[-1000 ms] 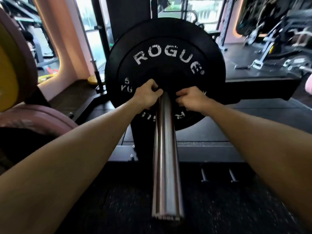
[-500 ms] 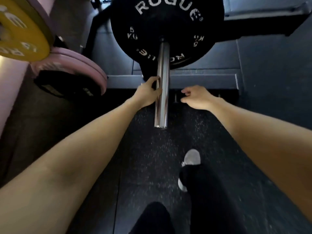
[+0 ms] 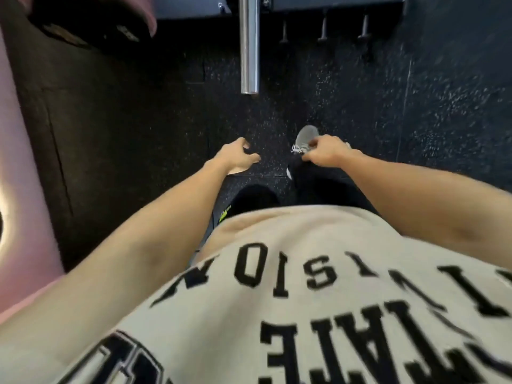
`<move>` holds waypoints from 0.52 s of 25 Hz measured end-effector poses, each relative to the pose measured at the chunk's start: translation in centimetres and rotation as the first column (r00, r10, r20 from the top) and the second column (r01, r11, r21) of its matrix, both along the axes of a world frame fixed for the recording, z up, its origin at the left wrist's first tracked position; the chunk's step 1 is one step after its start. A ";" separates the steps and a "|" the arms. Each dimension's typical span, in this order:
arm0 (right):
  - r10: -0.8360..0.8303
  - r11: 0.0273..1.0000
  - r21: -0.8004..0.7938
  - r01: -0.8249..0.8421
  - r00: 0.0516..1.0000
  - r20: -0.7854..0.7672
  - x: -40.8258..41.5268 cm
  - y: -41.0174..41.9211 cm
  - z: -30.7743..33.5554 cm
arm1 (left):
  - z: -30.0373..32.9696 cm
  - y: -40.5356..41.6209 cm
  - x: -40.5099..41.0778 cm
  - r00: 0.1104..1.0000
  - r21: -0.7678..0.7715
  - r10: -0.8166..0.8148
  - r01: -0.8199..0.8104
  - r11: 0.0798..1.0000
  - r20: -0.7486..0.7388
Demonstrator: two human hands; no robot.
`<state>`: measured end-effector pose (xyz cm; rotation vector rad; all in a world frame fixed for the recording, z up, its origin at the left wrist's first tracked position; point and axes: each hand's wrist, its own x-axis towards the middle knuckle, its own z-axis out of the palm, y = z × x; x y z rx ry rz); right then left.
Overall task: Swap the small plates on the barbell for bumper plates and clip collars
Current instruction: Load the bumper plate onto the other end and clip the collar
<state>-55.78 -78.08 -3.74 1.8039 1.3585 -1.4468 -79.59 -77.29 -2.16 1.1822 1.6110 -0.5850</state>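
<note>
Both hands hang empty over the floor, in front of the person's torso and well short of the bar. Left hand [image 3: 238, 156]: palm turned inward, fingers loosely curled and spread, holding nothing. Right hand [image 3: 327, 154]: back of the hand toward the camera, fingers loosely bent with the tips hidden beneath the knuckles, nothing visible in its grasp; it lies over the toe of a grey laced shoe [image 3: 304, 138] as seen from above. Barbell sleeve [image 3: 249, 42]: a bare polished steel cylinder entering from the top edge of the view and ending in a free end above the floor, well apart from both hands; no plate or collar shows on the visible length. Rack base [image 3: 191, 6]: a dark grey steel member crossing the top of the view on either side of the sleeve, with three short dark pegs [image 3: 323, 30] just to the right of the sleeve. Stored plates [image 3: 91, 20]: a pink-rimmed disc over a black one at the upper left, partly cut off by the frame. Floor [image 3: 138, 112]: black speckled rubber tiles. Pink wall [image 3: 19, 162]: runs down the left edge. Cream shirt [image 3: 304, 300] with black block lettering fills the lower part of the view, with black trousers [image 3: 255, 200] below the hands.
</note>
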 end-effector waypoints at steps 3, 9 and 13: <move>-0.016 1.000 -0.003 0.016 1.000 0.006 1.4 -1.4 1.2 | 1.3 -0.7 0.7 0.998 -0.021 -0.054 0.054 0.998 -0.019; -0.156 0.983 0.105 0.154 0.988 0.010 4.1 -1.5 3.9 | 2.8 2.0 0.9 0.980 0.051 -0.200 0.200 0.979 0.009; -0.396 0.905 0.180 0.385 0.918 0.028 6.3 -3.9 5.7 | 3.8 4.6 3.4 0.920 0.102 -0.391 0.385 0.917 0.040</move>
